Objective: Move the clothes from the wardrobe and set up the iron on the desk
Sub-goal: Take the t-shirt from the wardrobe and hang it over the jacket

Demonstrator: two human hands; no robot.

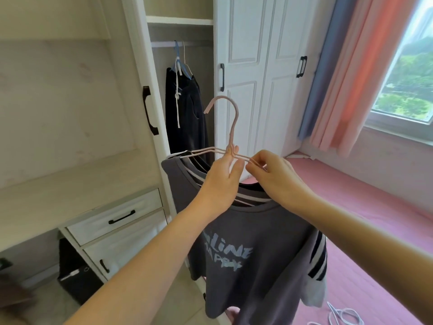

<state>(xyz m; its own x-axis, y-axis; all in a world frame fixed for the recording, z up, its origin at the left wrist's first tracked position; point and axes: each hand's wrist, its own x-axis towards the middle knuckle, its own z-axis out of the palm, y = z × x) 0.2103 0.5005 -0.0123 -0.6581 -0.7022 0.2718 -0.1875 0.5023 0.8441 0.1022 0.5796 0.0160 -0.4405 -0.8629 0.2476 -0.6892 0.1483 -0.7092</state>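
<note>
T-shirt (253,249) on pink hanger (230,127), pinched by left hand (222,181), right hand (274,174); dark garment (185,113) hangs behind.

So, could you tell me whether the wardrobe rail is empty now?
No, a dark garment hangs from the wardrobe rail on a blue hanger.

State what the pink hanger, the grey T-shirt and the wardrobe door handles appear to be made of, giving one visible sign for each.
Pink hanger: probably plastic-coated wire; thin, evenly bent, matt.
Grey T-shirt: soft knit fabric, likely cotton; it drapes and folds, with a printed logo.
Wardrobe door handles: seemingly black-painted metal; slim, rigid, dull sheen.
</note>
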